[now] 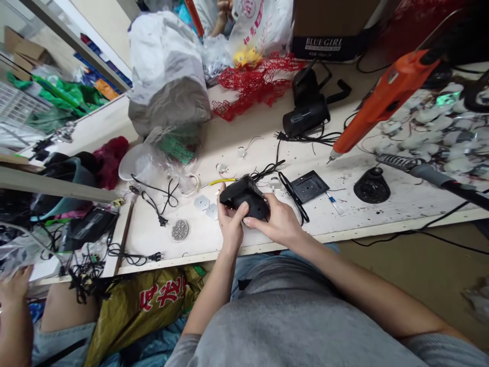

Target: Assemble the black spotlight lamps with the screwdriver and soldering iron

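Well, both hands were closed tight on a black plastic box point(244, 198). The left hand point(229, 221) gripped it from the near side, and the right hand point(273, 219) curled around the far end. The box was dull and hard-looking, and it was held just over the middle of the pale, scuffed tabletop point(153, 244); I could not tell if it touched. This looked like a holding-and-checking step — the next move seemed to call for a steady grip. A thin yellow wire point(221, 181) lay at 11 o'clock from the box, a square black socket plate point(308, 187) at 3 o'clock, and a round patch of small silver beads point(179, 230) at 8 o'clock. Farther off, at 2 o'clock, lay a shiny orange tool point(385, 104) — its thin metal tip pointed down.
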A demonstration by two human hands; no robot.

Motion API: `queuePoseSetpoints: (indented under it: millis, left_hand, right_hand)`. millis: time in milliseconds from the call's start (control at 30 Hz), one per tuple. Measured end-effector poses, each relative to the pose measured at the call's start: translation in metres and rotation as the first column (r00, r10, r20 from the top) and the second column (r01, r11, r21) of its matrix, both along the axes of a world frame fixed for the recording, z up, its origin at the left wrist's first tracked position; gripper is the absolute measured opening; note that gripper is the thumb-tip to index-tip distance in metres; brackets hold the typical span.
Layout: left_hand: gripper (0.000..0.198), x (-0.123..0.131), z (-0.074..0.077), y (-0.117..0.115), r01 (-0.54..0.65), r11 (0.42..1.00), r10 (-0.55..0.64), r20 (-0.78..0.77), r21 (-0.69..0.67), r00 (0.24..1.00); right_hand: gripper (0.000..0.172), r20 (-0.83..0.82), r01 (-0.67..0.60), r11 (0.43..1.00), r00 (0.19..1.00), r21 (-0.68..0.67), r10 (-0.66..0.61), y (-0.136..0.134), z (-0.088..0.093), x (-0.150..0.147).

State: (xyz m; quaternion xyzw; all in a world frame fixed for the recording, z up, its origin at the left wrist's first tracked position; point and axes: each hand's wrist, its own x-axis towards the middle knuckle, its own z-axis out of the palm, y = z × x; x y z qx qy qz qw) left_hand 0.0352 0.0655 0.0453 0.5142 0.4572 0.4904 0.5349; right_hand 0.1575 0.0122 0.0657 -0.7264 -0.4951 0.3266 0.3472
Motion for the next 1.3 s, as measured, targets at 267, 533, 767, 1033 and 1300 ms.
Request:
queuePoseSetpoints:
  millis: [267,533,767,1033,1300]
  left_hand:
    - [0.073,-0.008,0.003,-0.006,0.101,0.93,-0.004,0.265,-0.354,0.964]
    - [0.069,-0.017,0.005,-0.002,0.449,0.671,-0.21,0.43,-0.59,0.878]
    - [0.078,0.002,0.003,-0.001,0.581,0.52,-0.27,0.525,-0.626,0.807]
    - [0.058,-0.006,0.014,0.011,0.465,0.656,-0.396,0.254,-0.594,0.882]
    - [0.063,-0.027,0.026,0.015,0.289,0.902,-0.388,-0.312,-0.32,0.867]
  right_hand:
    - [0.076,-0.042,-0.025,0.993,0.999,0.116,0.03,-0.009,0.002,-0.006]
    - [0.059,-0.369,0.029,0.905,0.918,0.424,0.143,0.043,0.012,0.051]
    - [0.062,-0.612,-0.132,0.877,0.668,0.462,0.423,0.072,0.007,0.04]
    - [0.062,-0.264,-0.161,0.894,0.92,0.418,0.289,0.055,0.011,0.044]
    - [0.036,0.009,-0.172,0.911,0.983,0.375,0.182,0.031,-0.003,0.03]
